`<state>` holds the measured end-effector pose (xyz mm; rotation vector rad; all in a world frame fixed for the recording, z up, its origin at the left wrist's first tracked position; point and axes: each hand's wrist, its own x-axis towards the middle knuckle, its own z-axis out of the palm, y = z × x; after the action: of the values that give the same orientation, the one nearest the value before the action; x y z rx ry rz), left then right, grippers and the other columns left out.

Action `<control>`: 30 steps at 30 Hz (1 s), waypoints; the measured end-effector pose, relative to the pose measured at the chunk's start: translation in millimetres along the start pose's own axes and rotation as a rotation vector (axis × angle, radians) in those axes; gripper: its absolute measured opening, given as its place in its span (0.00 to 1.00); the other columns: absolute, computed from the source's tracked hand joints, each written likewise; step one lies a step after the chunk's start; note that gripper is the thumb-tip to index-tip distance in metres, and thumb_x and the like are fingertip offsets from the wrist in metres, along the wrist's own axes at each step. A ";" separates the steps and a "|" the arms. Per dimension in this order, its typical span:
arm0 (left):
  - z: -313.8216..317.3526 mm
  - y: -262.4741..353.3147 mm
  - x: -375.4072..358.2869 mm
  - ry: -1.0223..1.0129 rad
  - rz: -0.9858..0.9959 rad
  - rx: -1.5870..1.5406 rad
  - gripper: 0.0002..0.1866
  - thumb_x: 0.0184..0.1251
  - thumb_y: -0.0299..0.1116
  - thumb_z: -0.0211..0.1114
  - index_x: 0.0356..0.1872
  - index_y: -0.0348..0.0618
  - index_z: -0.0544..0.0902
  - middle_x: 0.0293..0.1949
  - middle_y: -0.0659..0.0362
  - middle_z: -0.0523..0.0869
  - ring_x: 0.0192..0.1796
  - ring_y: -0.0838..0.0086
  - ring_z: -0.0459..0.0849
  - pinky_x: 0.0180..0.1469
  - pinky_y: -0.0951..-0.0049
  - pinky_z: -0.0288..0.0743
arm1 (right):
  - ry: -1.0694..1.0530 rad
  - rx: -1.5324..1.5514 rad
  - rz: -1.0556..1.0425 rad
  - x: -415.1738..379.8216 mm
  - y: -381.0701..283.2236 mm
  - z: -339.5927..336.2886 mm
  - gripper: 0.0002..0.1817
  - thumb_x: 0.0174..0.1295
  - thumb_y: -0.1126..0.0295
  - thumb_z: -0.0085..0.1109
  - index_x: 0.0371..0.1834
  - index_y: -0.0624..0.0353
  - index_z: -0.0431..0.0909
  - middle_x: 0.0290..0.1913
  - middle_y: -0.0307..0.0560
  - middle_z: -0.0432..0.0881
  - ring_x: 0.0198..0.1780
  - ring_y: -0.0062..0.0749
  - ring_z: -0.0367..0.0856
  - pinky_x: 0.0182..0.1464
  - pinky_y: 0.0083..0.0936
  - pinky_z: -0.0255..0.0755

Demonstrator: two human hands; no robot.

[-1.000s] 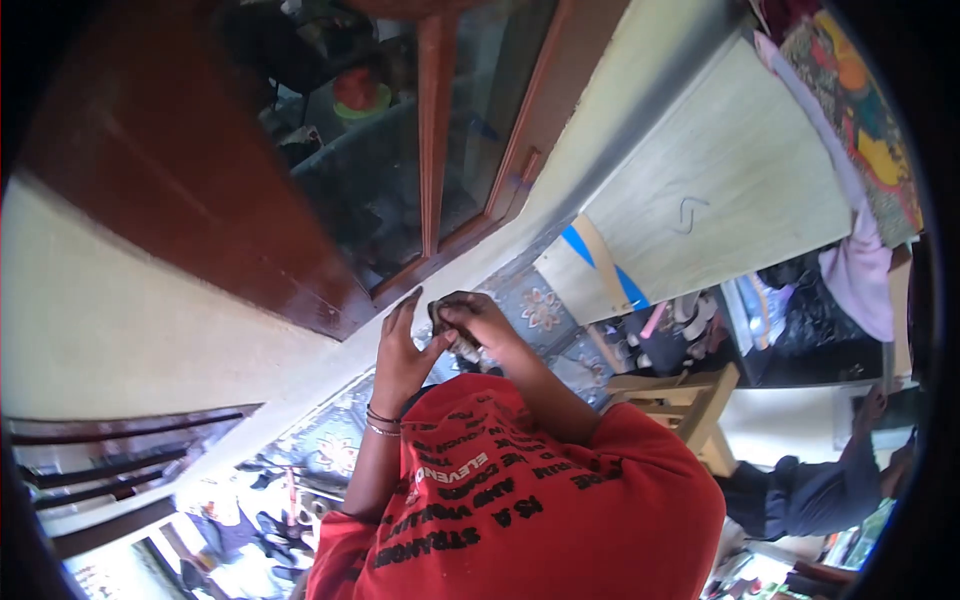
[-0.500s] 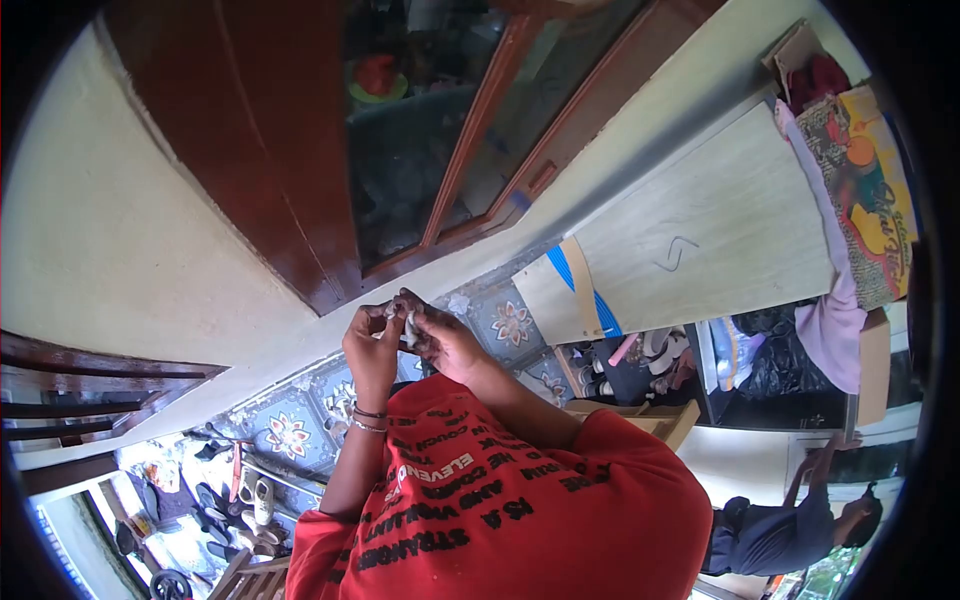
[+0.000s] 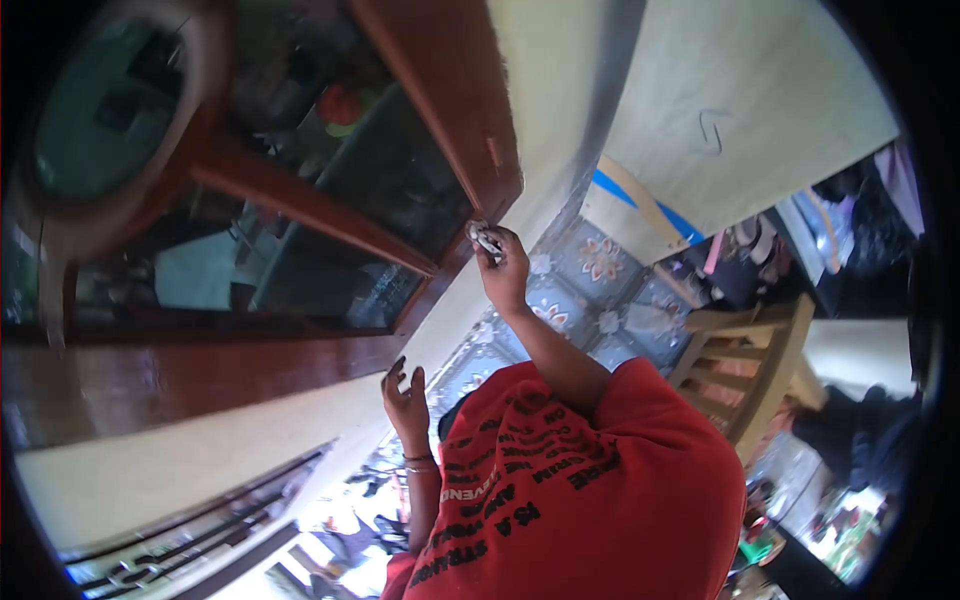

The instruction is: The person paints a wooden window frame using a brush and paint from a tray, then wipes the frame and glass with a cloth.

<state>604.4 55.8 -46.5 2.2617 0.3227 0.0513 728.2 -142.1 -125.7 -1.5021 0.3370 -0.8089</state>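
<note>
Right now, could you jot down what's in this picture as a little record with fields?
Right hand: raised, fingers closed on a small crumpled cloth, pressed against the lower corner of the wooden window frame
Left hand: open, empty, held near the cream wall below the frame
Clothing: red shirt with black lettering; bangles on the left wrist
Window: dark glass with dim reflections
Floor: patterned tiles
Nearby: wooden chair; pale wooden board leaning by the wall
</note>
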 end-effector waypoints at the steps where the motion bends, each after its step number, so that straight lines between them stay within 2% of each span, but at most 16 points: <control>1: -1.1 -9.0 0.1 -0.003 0.022 0.028 0.18 0.57 0.33 0.64 0.49 0.40 0.77 0.44 0.51 0.79 0.44 0.65 0.78 0.45 0.69 0.72 | -0.011 -0.107 -0.103 6.6 -11.5 2.1 0.12 0.50 0.80 0.60 0.39 0.63 0.74 0.44 0.53 0.78 0.44 0.45 0.77 0.45 0.31 0.73; 2: -0.8 -21.6 2.5 -0.006 0.043 0.055 0.17 0.58 0.32 0.64 0.49 0.40 0.78 0.44 0.51 0.80 0.44 0.66 0.78 0.46 0.69 0.72 | -0.025 -0.218 -0.203 11.8 -16.1 5.5 0.12 0.49 0.79 0.60 0.38 0.63 0.74 0.44 0.53 0.77 0.45 0.48 0.76 0.46 0.34 0.72; 4: -3.7 -27.4 5.1 -0.009 0.085 0.075 0.16 0.58 0.32 0.63 0.47 0.37 0.79 0.42 0.51 0.80 0.43 0.67 0.78 0.46 0.69 0.71 | 0.011 -0.212 -0.191 19.4 -11.9 18.7 0.12 0.47 0.80 0.61 0.36 0.63 0.74 0.45 0.52 0.76 0.46 0.49 0.74 0.47 0.35 0.72; 6: -5.2 -25.3 9.7 -0.033 0.091 0.073 0.16 0.59 0.31 0.63 0.47 0.35 0.78 0.42 0.51 0.81 0.43 0.67 0.78 0.46 0.70 0.71 | 0.016 -0.277 -0.376 28.2 -11.3 28.5 0.13 0.45 0.81 0.60 0.36 0.63 0.74 0.44 0.52 0.77 0.46 0.49 0.75 0.48 0.35 0.72; 8: -3.9 -17.2 12.2 -0.049 0.035 0.020 0.16 0.60 0.31 0.62 0.47 0.33 0.78 0.42 0.50 0.81 0.44 0.68 0.79 0.48 0.70 0.70 | 0.057 -0.298 -0.371 27.4 -2.8 37.2 0.12 0.44 0.81 0.59 0.35 0.62 0.75 0.43 0.52 0.77 0.47 0.48 0.75 0.48 0.36 0.72; 10: -4.8 -16.7 17.2 -0.068 0.017 0.040 0.15 0.60 0.30 0.61 0.47 0.33 0.78 0.42 0.51 0.82 0.45 0.68 0.79 0.50 0.70 0.70 | 0.006 -0.327 -0.196 17.8 8.3 39.5 0.15 0.44 0.82 0.58 0.38 0.62 0.76 0.39 0.52 0.79 0.46 0.48 0.75 0.49 0.37 0.72; 11: -4.8 -16.1 19.1 -0.081 0.019 0.050 0.15 0.60 0.30 0.61 0.47 0.33 0.78 0.42 0.51 0.82 0.45 0.68 0.79 0.50 0.70 0.70 | 0.016 -0.333 -0.184 12.0 14.5 35.0 0.15 0.44 0.82 0.58 0.38 0.62 0.76 0.39 0.52 0.79 0.46 0.48 0.75 0.49 0.37 0.72; 13: -3.2 -14.6 22.6 -0.105 0.071 -0.003 0.15 0.61 0.30 0.60 0.46 0.32 0.78 0.43 0.51 0.82 0.45 0.68 0.79 0.51 0.71 0.69 | -0.127 -0.331 -0.106 5.5 21.9 20.5 0.17 0.47 0.84 0.55 0.43 0.64 0.76 0.36 0.48 0.81 0.38 0.39 0.80 0.40 0.30 0.75; 14: -4.2 -17.0 24.1 -0.108 0.076 -0.001 0.15 0.61 0.30 0.60 0.46 0.32 0.78 0.43 0.51 0.82 0.45 0.68 0.79 0.51 0.71 0.69 | -0.121 -0.331 -0.106 0.9 22.9 17.4 0.17 0.47 0.84 0.55 0.43 0.64 0.76 0.36 0.48 0.81 0.38 0.39 0.80 0.40 0.30 0.75; 16: -6.2 -20.8 27.7 -0.109 0.054 -0.041 0.15 0.62 0.30 0.59 0.46 0.32 0.77 0.44 0.51 0.82 0.46 0.69 0.79 0.51 0.71 0.69 | 0.057 0.300 0.481 -5.7 12.9 14.3 0.12 0.53 0.83 0.53 0.42 0.68 0.77 0.32 0.46 0.82 0.27 0.24 0.80 0.30 0.21 0.74; 17: -6.3 -23.3 27.9 -0.107 0.054 -0.048 0.15 0.62 0.30 0.59 0.46 0.32 0.77 0.44 0.51 0.82 0.46 0.69 0.79 0.51 0.71 0.69 | 0.037 0.331 0.458 -3.3 12.4 14.6 0.10 0.56 0.83 0.52 0.41 0.68 0.76 0.32 0.43 0.83 0.24 0.16 0.77 0.24 0.15 0.70; 22: -15.2 -15.7 25.5 -0.090 0.002 -0.148 0.15 0.63 0.30 0.58 0.47 0.31 0.77 0.44 0.53 0.81 0.46 0.72 0.78 0.51 0.73 0.69 | 0.069 0.283 0.386 21.5 20.2 34.2 0.09 0.55 0.81 0.54 0.39 0.66 0.78 0.28 0.44 0.82 0.22 0.19 0.77 0.23 0.19 0.69; 24: -21.9 -13.0 25.0 -0.065 0.003 -0.163 0.15 0.63 0.30 0.58 0.47 0.31 0.77 0.44 0.53 0.81 0.46 0.73 0.78 0.51 0.73 0.70 | 0.102 -0.064 0.209 28.4 25.1 41.1 0.08 0.53 0.80 0.54 0.36 0.65 0.80 0.27 0.48 0.81 0.21 0.26 0.79 0.24 0.23 0.71; 25: -25.5 -12.0 26.8 -0.050 0.012 -0.172 0.14 0.64 0.30 0.58 0.47 0.31 0.77 0.43 0.54 0.81 0.45 0.74 0.77 0.50 0.74 0.70 | 0.122 0.035 0.224 29.2 22.5 45.1 0.07 0.52 0.79 0.55 0.33 0.65 0.80 0.27 0.52 0.81 0.23 0.32 0.80 0.26 0.26 0.72; 28: -30.3 -12.1 30.5 -0.023 -0.031 -0.196 0.14 0.63 0.29 0.58 0.47 0.31 0.77 0.43 0.54 0.81 0.45 0.74 0.77 0.50 0.75 0.70 | 0.007 0.000 0.301 19.4 8.2 39.3 0.06 0.52 0.78 0.56 0.32 0.65 0.81 0.27 0.52 0.81 0.24 0.32 0.81 0.27 0.27 0.72; 30: -25.9 -19.9 36.7 -0.034 -0.028 -0.206 0.14 0.63 0.29 0.58 0.47 0.32 0.77 0.42 0.54 0.81 0.44 0.75 0.77 0.50 0.75 0.70 | -0.066 -0.039 0.320 3.6 24.2 38.9 0.05 0.51 0.77 0.58 0.31 0.65 0.81 0.28 0.52 0.82 0.25 0.31 0.81 0.27 0.25 0.72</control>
<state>631.9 96.5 -47.1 2.0517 0.3166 0.0301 762.8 -118.4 -144.5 -1.4604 0.5308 -0.4995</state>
